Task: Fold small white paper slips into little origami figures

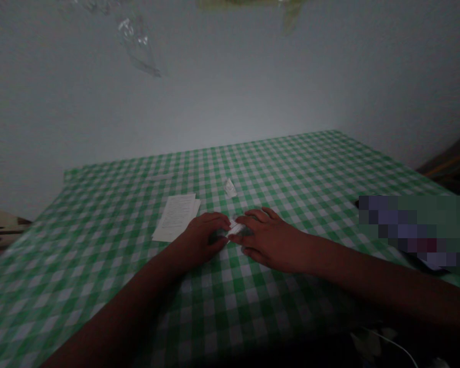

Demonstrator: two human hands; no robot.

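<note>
A small piece of folded printed paper (234,226) lies low over the tablecloth between my hands, partly covered by fingers. From its left side my left hand (205,237) grips the edge, thumb and fingers closed around it. My right hand (272,239) has its thumb and forefinger pressed on the right part, while the other fingers spread beside it. Left of my left hand is a small stack of printed paper sheets (176,217). Just beyond the hands stands a small folded paper piece (230,189), whitish and pointed at the top.
A green and white checked cloth (291,174) covers the table, which meets a pale wall (230,92). At the right edge lies a dark-rimmed flat object (425,255), its surface blurred out. A white cable (393,342) hangs below the front edge at right.
</note>
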